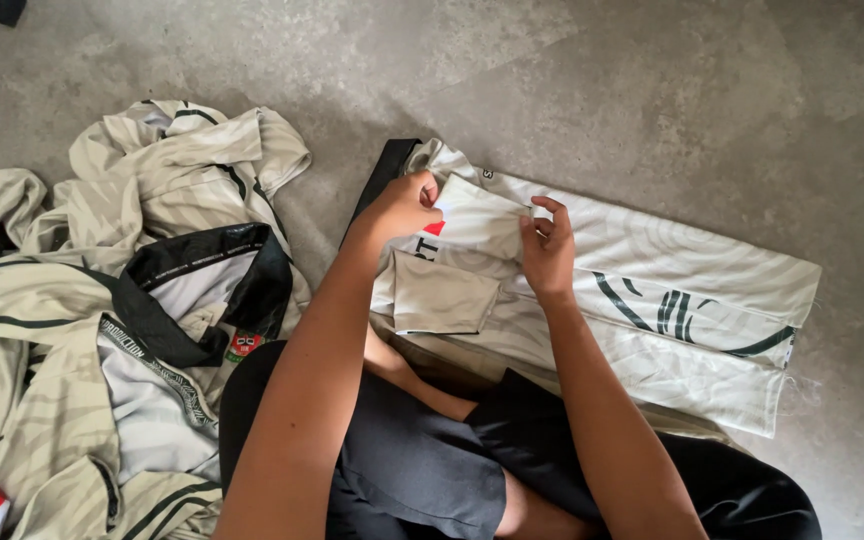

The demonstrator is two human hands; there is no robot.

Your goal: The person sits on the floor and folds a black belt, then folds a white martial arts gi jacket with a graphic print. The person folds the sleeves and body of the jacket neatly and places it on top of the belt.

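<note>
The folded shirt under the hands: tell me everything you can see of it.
The folded shirt is cream, thin and slightly shiny, with dark green stripes, a faint swirl pattern and a black collar edge. It lies flat on the grey floor, folded lengthwise. The left hand and right hand pinch a folded sleeve near its collar end.

Soft, even daylight fills my view, bright without glare. The grey concrete floor [652, 80] shows only faint, diffuse shadows beside the pale clothing. Everything looks sharp, with no motion blur on my hands. The wide lens slightly bends the edges.
</note>
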